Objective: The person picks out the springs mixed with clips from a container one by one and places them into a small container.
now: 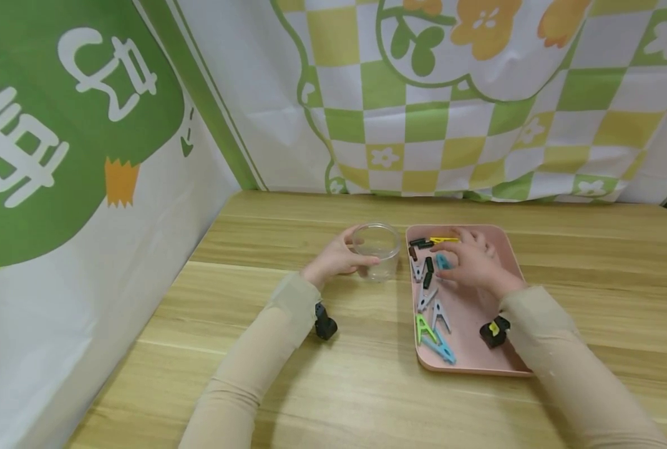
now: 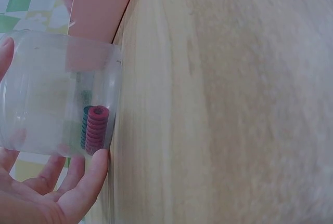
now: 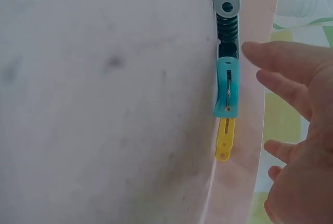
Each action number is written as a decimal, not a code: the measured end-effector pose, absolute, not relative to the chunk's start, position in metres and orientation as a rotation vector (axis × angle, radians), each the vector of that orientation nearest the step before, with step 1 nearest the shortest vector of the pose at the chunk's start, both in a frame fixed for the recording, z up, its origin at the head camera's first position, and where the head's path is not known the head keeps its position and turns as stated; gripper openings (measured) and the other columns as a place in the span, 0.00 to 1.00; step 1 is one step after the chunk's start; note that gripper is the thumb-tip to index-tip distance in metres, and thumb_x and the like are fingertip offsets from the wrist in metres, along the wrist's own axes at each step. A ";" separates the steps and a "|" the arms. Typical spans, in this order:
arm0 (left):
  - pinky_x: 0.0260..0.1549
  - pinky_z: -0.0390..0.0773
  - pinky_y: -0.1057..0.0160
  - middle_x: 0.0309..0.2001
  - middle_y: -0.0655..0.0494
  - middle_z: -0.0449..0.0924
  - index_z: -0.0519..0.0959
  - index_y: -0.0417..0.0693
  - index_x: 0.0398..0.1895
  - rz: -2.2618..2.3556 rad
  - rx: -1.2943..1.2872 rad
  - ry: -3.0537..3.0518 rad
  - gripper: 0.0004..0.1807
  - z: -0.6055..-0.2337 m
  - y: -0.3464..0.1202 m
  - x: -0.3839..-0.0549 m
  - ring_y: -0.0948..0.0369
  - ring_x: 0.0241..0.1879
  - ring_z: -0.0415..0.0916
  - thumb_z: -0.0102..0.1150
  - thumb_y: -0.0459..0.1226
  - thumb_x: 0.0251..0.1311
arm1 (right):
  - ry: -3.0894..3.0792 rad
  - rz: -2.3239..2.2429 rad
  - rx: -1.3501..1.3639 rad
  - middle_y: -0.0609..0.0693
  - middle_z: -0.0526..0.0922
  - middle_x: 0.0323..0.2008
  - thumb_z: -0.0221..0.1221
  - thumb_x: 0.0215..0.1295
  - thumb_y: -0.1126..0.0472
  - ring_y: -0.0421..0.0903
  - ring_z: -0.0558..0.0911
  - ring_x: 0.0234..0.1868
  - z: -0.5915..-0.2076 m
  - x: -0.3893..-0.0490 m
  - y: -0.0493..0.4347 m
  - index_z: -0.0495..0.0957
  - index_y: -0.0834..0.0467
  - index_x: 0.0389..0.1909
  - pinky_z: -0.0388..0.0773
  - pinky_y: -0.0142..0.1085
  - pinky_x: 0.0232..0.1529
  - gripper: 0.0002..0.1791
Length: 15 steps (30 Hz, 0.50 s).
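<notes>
With thumb and fingers around its side, my left hand (image 1: 339,257) holds a clear plastic cup (image 1: 387,265) at the table, left of the pink tray (image 1: 470,330). Inside the cup, the left wrist view shows a red spring (image 2: 97,128) and a dark green spring (image 2: 84,128). My right hand (image 1: 476,265) hovers over the tray's far part with fingers spread, holding nothing. Its fingertips are near a blue clothespin (image 3: 227,86), a yellow clothespin (image 3: 225,138) and dark springs (image 3: 227,29).
Along the tray's left side lie grey clothespins (image 1: 440,315), a green clothespin (image 1: 424,328), a light blue clothespin (image 1: 441,349), several dark springs (image 1: 428,273) and a reddish-brown spring (image 1: 413,254). A printed cloth (image 1: 423,125) hangs behind the wooden table (image 1: 361,386).
</notes>
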<state>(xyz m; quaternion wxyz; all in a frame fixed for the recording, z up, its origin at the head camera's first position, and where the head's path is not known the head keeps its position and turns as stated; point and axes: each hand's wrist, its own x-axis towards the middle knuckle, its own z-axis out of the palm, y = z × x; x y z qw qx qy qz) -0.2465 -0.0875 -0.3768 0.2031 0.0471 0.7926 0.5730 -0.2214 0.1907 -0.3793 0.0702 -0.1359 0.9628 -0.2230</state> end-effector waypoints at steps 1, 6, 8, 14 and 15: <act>0.41 0.77 0.62 0.67 0.49 0.59 0.55 0.65 0.72 1.600 0.131 2.213 0.50 -0.377 -0.087 -0.247 0.55 0.49 0.73 0.73 0.37 0.47 | 2.901 -0.667 -0.413 0.67 0.42 0.72 0.65 0.57 0.55 0.73 0.38 0.68 -0.379 -0.222 0.191 0.75 0.55 0.58 0.34 0.71 0.59 0.27; 0.39 0.76 0.64 0.68 0.48 0.59 0.55 0.64 0.72 1.600 0.138 2.216 0.50 -0.376 -0.087 -0.247 0.55 0.47 0.73 0.73 0.36 0.47 | 2.925 -0.633 -0.450 0.66 0.38 0.73 0.66 0.55 0.55 0.73 0.37 0.69 -0.381 -0.225 0.191 0.76 0.55 0.57 0.31 0.71 0.59 0.27; 0.39 0.76 0.64 0.68 0.48 0.58 0.55 0.64 0.72 1.598 0.140 2.218 0.50 -0.376 -0.088 -0.247 0.55 0.48 0.72 0.73 0.36 0.47 | 2.930 -0.616 -0.462 0.66 0.38 0.73 0.67 0.54 0.55 0.73 0.36 0.69 -0.382 -0.226 0.191 0.76 0.54 0.57 0.31 0.71 0.59 0.27; 0.42 0.77 0.62 0.68 0.49 0.58 0.55 0.65 0.72 1.593 0.142 2.220 0.50 -0.378 -0.088 -0.247 0.55 0.51 0.72 0.73 0.37 0.48 | 2.919 -0.597 -0.470 0.66 0.36 0.73 0.67 0.54 0.56 0.73 0.33 0.69 -0.382 -0.227 0.190 0.77 0.54 0.56 0.28 0.70 0.60 0.26; 0.42 0.77 0.62 0.68 0.49 0.58 0.54 0.65 0.72 1.594 0.144 2.221 0.50 -0.378 -0.088 -0.247 0.55 0.51 0.72 0.73 0.37 0.47 | 2.917 -0.594 -0.469 0.66 0.36 0.73 0.67 0.54 0.56 0.72 0.33 0.69 -0.382 -0.228 0.190 0.77 0.54 0.56 0.27 0.70 0.60 0.26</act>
